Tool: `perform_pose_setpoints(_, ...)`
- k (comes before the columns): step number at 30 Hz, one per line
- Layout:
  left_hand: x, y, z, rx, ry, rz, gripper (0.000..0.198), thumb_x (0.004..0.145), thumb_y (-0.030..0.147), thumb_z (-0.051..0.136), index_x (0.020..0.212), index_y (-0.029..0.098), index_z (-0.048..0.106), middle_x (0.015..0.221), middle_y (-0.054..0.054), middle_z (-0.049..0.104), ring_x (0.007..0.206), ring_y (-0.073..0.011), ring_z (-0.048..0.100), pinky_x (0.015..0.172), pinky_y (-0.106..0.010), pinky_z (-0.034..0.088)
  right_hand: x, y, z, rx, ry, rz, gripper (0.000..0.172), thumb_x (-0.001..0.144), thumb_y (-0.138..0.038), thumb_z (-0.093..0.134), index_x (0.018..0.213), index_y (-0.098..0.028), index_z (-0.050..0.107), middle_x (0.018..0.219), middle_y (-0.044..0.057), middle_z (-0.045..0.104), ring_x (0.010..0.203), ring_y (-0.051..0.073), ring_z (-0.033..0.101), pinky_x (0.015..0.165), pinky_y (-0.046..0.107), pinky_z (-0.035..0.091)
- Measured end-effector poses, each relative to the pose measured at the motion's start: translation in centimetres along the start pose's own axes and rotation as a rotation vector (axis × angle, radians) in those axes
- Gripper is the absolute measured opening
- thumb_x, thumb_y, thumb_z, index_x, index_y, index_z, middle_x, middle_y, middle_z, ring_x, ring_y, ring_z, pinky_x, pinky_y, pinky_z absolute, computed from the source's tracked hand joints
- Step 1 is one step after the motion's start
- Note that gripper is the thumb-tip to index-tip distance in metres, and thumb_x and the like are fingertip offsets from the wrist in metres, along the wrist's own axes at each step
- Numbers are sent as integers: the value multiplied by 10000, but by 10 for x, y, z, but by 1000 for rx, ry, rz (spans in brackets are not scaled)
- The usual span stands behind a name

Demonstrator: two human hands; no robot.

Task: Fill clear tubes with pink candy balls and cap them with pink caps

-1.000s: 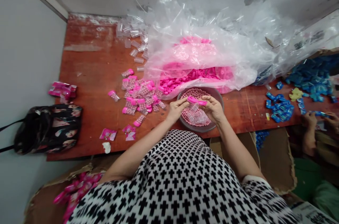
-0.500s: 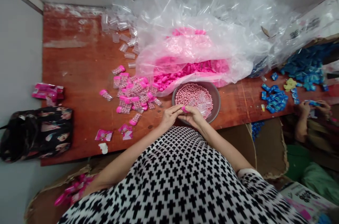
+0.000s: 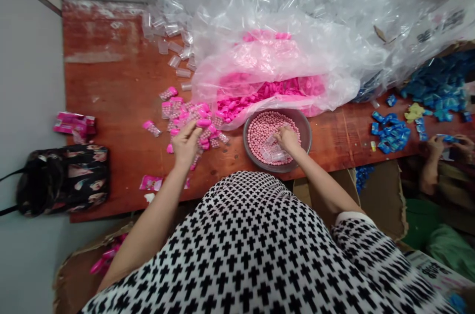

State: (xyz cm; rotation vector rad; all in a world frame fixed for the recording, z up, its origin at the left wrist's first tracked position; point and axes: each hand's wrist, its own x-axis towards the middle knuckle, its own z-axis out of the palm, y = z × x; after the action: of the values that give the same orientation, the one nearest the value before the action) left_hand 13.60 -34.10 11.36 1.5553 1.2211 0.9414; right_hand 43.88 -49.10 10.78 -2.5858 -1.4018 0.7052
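Note:
My left hand (image 3: 185, 145) is above the pile at the left, its thumb and fingers pinched on a glossy pink cap (image 3: 203, 123). Below and around it lie several small clear tubes of pink beads with pink caps (image 3: 174, 107). My right hand (image 3: 288, 140) reaches into a grey bowl (image 3: 306, 138) with its fingers closed and pointing down. Small pink beads (image 3: 261, 128) fill the bowl, and empty clear tubes (image 3: 273, 153) lie on them by my right fingertips. Whatever those fingertips grip is too hidden to make out.
Behind the bowl, a large clear plastic bag (image 3: 260, 64) holds pink parts. Loose clear tubes (image 3: 174, 47) lie at the back left. A black patterned bag (image 3: 87, 175) sits at the left edge. Blue pieces (image 3: 393, 133) and a co-worker's hands (image 3: 436, 148) are at the right.
My hands were together over the bowl's near edge around a pink piece. The left has since moved left to the capped tubes with a pink cap; the right has moved deeper into the bowl.

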Motion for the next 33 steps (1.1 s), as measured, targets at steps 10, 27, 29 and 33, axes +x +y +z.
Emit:
perform_pose_setpoints(10, -28, 18, 87, 184, -418, 218, 299, 866, 305, 545, 1103, 143, 627, 1147, -90, 651, 1075, -197, 595, 989, -330, 441, 2, 22, 18, 428, -69, -15, 225, 709, -347, 659, 813, -172, 564, 740, 16, 591, 724, 168, 552, 696, 288, 423)
perform_pose_setpoints(27, -77, 42, 165, -86, -755, -338, 232, 789, 310, 577, 850, 128, 708, 604, 8, 656, 521, -134, 603, 493, -210, 446, 5, 10, -13, 1619, 340, 299, 298, 743, -493, 600, 780, -200, 567, 752, -8, 663, 625, 95, 582, 521, 203, 430)
perform_pose_setpoints(29, -76, 39, 159, -47, -737, -373, 245, 799, 297, 571, 925, 138, 708, 665, 0, 689, 556, -149, 634, 519, -227, 476, 16, 21, -23, 1566, 414, 317, 290, 715, -455, 627, 834, -197, 567, 788, 2, 671, 637, 99, 586, 494, 194, 413)
perform_pose_setpoints(33, -60, 39, 159, 69, -707, -156, 275, 756, 211, 631, 1019, 171, 702, 987, -58, 719, 913, -227, 671, 853, -330, 504, 18, 18, -23, 1404, 254, 202, 369, 580, -322, 726, 899, -202, 586, 848, 3, 675, 669, 109, 575, 483, 182, 399)
